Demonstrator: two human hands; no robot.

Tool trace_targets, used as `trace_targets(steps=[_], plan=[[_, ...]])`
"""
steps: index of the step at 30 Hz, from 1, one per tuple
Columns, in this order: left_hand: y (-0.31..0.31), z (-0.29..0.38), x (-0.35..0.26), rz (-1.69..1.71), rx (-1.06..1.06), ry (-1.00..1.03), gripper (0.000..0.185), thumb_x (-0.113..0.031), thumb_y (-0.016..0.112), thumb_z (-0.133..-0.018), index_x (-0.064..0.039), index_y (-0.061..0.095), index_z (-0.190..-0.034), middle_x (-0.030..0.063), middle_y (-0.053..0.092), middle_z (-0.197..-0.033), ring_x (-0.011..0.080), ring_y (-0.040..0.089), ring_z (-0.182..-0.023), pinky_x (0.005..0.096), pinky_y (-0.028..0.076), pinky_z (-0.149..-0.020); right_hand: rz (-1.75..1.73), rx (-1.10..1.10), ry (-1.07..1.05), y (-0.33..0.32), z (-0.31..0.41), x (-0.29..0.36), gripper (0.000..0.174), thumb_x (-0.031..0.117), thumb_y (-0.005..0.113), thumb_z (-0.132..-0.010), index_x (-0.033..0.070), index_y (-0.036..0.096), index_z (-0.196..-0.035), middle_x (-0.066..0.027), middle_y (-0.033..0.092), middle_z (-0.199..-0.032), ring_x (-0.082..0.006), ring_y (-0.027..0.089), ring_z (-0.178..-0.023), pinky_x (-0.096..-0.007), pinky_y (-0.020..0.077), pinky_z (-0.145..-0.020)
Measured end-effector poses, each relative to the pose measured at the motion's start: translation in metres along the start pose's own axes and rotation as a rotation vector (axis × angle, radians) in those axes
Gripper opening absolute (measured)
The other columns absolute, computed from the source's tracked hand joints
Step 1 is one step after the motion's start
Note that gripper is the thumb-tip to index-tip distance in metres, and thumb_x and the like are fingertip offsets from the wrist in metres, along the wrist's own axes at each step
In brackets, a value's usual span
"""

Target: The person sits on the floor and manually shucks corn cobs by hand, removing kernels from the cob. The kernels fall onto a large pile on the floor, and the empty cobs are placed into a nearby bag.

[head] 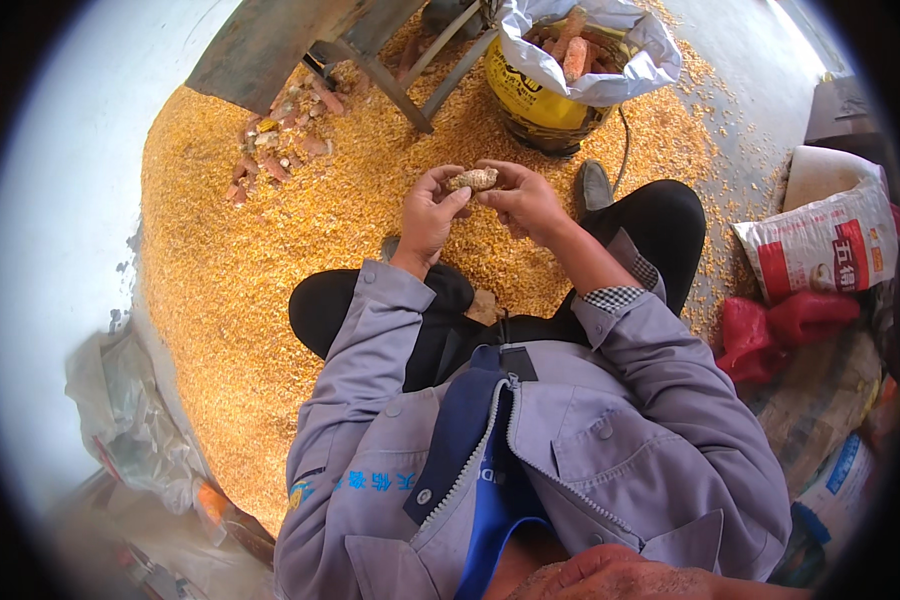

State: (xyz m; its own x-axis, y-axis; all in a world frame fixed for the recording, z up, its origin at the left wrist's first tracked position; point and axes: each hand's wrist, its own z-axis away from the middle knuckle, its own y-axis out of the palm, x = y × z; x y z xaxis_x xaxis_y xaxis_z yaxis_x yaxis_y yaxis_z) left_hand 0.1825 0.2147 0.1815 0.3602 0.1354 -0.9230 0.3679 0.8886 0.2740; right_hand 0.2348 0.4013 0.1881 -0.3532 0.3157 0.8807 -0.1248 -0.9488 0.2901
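Between my two hands is a short, pale tan piece of corn cob [474, 179], with a knobbly surface. My left hand [429, 214] grips its left end between thumb and fingers. At the other end, the fingertips and thumb of my right hand [529, 201] pinch it. Both hands are above a wide spread of loose yellow corn kernels [345, 225], in front of my bent knees. Broken reddish cobs [276, 166] lie on the kernels ahead and to the left.
A yellow bucket [544, 109] lined with a white sack [607, 94] holds reddish cobs [576, 56]. Left of it stands a metal frame [390, 86] with a sheet-metal chute [262, 56]. A printed white sack [817, 244] and red bag [757, 337] lie right; clear plastic [131, 420] lies left.
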Motion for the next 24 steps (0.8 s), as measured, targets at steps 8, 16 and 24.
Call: trace_targets(steps=[8,16,24], plan=[[0.004,0.001,-0.002,0.009,-0.061,-0.011,0.029,-0.016,0.069,-0.101,-0.002,0.067,-0.126,0.0053,0.072,-0.11,0.0112,0.068,-0.088,0.0275,0.059,-0.072,-0.122,0.0,0.065,-0.003,-0.001,0.002,0.046,0.017,0.07,-0.1,0.004,0.058,-0.142,0.0008,0.063,-0.08,-0.0059,0.054,-0.054,-0.0217,0.0397,-0.041],[-0.009,-0.005,0.004,-0.055,-0.123,-0.111,0.028,-0.022,0.068,-0.102,0.001,0.07,-0.118,0.0063,0.074,-0.101,0.0121,0.07,-0.084,0.0279,0.059,-0.069,0.164,-0.001,-0.02,0.0,0.006,0.006,0.038,0.018,0.072,-0.098,0.008,0.067,-0.135,0.0017,0.058,-0.067,-0.0053,0.05,-0.052,-0.0247,0.0392,-0.043],[-0.012,-0.007,0.02,-0.064,-0.123,-0.16,0.025,-0.019,0.063,-0.104,-0.007,0.068,-0.125,0.001,0.071,-0.098,0.0092,0.068,-0.082,0.024,0.053,-0.067,0.604,-0.025,-0.288,0.0,0.001,-0.001,0.036,0.02,0.076,-0.095,0.004,0.07,-0.128,-0.0057,0.072,-0.094,-0.0121,0.063,-0.082,-0.0323,0.0534,-0.074]])
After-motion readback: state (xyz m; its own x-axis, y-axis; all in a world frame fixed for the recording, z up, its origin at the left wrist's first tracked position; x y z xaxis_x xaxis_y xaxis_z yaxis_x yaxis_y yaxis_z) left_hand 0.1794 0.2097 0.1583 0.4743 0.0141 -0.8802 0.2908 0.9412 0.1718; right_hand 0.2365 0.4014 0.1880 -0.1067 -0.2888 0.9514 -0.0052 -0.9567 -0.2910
